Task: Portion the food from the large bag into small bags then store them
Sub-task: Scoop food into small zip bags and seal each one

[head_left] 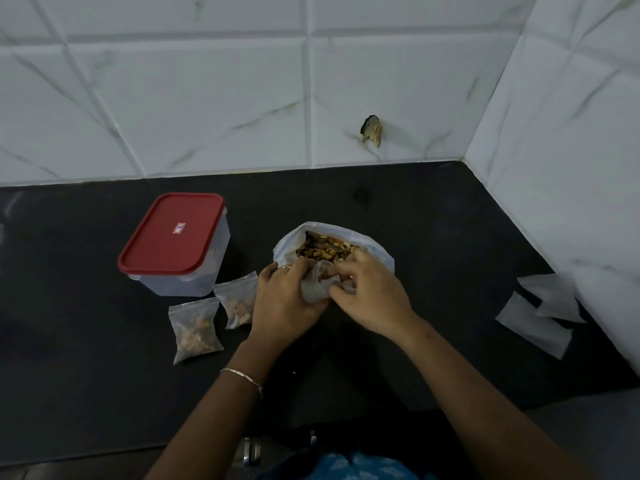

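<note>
Large bag [287, 244]: whitish see-through plastic, mouth wide open and rolled down; it stands on the black table [433, 230], about the middle of it
Food [325, 247]: a mix of small yellow, tan and dark brown bits, filling the large bag up to the open mouth
Held small bag [317, 289]: clear, crumpled, mouth facing up; whether it holds any food cannot be told
Left grip [284, 303]: fingers curled round the left side and bottom of the held small bag, clamped on it; a ring [286, 267] on one finger, a thin bracelet [242, 375] on the wrist
Right grip [370, 296]: fingers and thumb pinch the upper right edge of the held small bag; knuckles lie against the near rim of the large bag
Bag to grip: the held small bag sits between both grips, just in front of the large bag's mouth and touching its near side
Filled small bags: two; one [195, 329] lies flat near the left, the other [237, 299] just beside the left grip; both show pale brown food
Empty small bags [535, 322]: at least three, overlapping, far right by the wall; exact count unclear
Box [173, 244]: one; clear, red lid shut, left of the large bag, behind the filled small bags
</note>
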Demonstrator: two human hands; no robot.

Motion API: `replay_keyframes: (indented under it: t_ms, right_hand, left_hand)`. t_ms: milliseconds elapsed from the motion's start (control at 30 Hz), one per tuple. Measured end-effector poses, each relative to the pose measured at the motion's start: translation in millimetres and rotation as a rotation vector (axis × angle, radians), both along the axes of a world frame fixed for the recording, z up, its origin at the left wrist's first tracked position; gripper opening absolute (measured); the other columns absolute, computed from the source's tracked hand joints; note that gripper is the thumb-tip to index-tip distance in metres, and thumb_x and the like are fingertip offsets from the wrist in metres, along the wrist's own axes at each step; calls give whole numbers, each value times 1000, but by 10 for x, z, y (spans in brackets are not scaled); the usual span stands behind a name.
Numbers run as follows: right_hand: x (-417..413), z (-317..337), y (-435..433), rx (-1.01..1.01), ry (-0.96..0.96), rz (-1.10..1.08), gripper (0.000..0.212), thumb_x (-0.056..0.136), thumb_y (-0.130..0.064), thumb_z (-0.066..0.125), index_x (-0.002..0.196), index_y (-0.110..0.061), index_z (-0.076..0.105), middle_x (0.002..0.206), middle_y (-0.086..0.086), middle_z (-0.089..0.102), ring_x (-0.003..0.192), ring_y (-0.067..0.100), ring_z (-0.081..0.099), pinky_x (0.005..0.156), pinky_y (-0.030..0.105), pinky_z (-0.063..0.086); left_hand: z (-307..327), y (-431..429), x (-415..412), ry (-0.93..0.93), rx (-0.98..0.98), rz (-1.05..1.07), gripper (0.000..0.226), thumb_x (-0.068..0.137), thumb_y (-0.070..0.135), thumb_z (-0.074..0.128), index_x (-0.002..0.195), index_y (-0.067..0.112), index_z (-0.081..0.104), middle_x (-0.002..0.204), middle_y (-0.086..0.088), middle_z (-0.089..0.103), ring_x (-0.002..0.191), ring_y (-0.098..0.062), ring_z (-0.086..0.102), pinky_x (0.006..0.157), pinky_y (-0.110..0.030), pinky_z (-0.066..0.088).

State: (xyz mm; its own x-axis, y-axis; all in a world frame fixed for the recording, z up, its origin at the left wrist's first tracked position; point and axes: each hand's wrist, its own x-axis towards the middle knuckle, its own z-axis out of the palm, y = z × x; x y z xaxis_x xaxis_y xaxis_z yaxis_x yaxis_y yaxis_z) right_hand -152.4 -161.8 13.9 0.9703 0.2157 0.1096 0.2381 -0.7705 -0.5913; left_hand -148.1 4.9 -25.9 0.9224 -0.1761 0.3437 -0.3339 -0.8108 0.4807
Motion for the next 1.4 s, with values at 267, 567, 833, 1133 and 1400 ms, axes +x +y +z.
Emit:
replay_keyframes:
  t_ms: [267,567,833,1133,1400]
  right_hand:
    - [44,-372,-539,-294,-28,-322,25,94,-42,53,104,-20,48,96,-3,56,89,15,56,73,32,47]
    - [134,-454,-611,41,117,-244,7,92,-27,63,97,-22,62,86,-7,60,73,5,57,60,18,42]
    - [512,-323,-309,-277,-237,-38,9,97,-22,50,100,-21,59,79,-7,59,70,10,58,58,22,41]
    - [887,-412,-67,-701,-290,243,29,93,-19,56,121,-15,56,110,0,64,92,16,65,64,24,40]
    - [782,-432,-158,-96,-143,17,25,96,-20,55,116,-21,69,103,-5,72,93,10,65,76,17,44]
  left_hand:
    - [-135,95,-38,246,-303,73,60,80,34,74,131,25,43,125,12,53,113,-6,52,93,-32,50]
    - [-219,183,-54,283,-474,124,60,85,35,68,136,24,38,124,14,51,113,-1,50,90,-22,46]
    - [-217,72,174,232,-427,174,48,83,41,69,127,31,53,154,4,16,138,-9,21,110,-35,35]
    - [-250,29,396,488,-396,358,43,91,52,53,123,23,54,115,-2,62,104,-17,61,89,-40,53]
    - [-203,25,237,595,-936,274,12,94,41,56,105,39,57,108,11,65,98,-3,61,81,-26,51]
